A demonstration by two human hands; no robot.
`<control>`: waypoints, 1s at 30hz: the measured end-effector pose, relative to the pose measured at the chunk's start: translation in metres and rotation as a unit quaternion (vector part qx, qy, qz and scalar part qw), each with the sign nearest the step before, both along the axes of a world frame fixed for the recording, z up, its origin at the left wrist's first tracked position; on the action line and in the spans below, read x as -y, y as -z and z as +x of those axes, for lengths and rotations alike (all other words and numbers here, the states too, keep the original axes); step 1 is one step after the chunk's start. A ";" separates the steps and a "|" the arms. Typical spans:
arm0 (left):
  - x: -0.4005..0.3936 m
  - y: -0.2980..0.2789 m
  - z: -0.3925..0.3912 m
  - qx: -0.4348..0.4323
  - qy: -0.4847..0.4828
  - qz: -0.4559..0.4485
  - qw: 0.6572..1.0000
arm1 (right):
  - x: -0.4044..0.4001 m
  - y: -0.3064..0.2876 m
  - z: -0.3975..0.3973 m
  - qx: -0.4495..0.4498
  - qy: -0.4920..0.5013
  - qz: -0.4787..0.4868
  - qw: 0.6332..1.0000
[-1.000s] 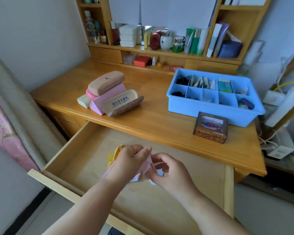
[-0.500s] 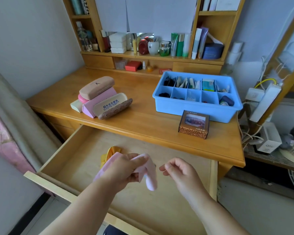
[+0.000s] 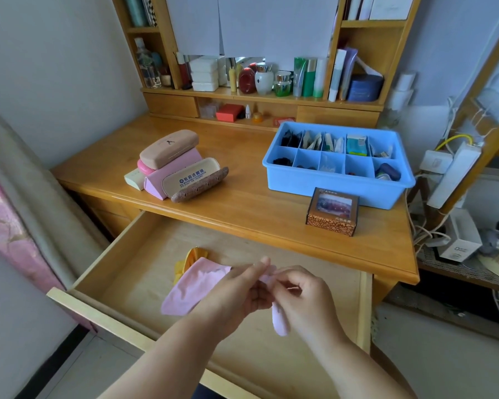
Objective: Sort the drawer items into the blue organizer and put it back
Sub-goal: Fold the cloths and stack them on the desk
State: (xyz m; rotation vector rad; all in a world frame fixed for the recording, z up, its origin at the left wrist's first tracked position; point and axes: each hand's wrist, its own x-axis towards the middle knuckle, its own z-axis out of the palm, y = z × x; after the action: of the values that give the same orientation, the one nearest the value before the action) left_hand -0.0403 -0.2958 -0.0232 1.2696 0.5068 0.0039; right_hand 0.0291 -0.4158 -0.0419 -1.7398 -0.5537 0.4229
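Note:
Both hands hold a thin pink cloth (image 3: 193, 286) above the open wooden drawer (image 3: 133, 263). My left hand (image 3: 236, 295) grips the cloth's middle, and a wide flap hangs out to its left. My right hand (image 3: 303, 298) pinches the other end, from which a narrow strip dangles. A yellow-orange item (image 3: 189, 259) lies in the drawer behind the cloth, partly hidden. The blue organizer (image 3: 337, 185) stands on the desk at the right, its compartments holding small items.
A stack of glasses cases (image 3: 176, 165) sits on the desk (image 3: 242, 203) at the left. A small brown patterned box (image 3: 332, 211) stands in front of the organizer. Shelves with bottles and boxes line the back. Cables and a power strip (image 3: 455, 174) hang at the right.
My right hand, which had let go of the pink cloth and hung apart, has come back and pinches its end. The camera view has shifted slightly.

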 end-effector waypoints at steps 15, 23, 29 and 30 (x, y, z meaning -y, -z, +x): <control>-0.016 0.027 -0.014 -0.081 0.044 0.433 0.896 | 0.030 0.003 0.044 -0.143 0.083 -0.050 0.985; -0.050 0.016 -0.007 -0.068 -0.032 0.440 0.895 | 0.034 -0.009 0.061 -0.134 -0.054 -0.006 0.990; -0.055 0.008 -0.025 0.086 -0.033 0.509 0.856 | 0.047 -0.001 0.060 -0.101 -0.106 0.009 0.989; -0.056 0.014 -0.030 0.073 0.003 0.529 0.845 | 0.050 0.007 0.058 -0.112 -0.116 -0.012 0.987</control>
State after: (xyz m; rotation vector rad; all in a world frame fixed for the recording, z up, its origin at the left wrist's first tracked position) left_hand -0.0704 -0.2395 -0.0372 2.3356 0.3580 0.4275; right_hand 0.0869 -0.4656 -0.0492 -1.6286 -0.5922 0.7818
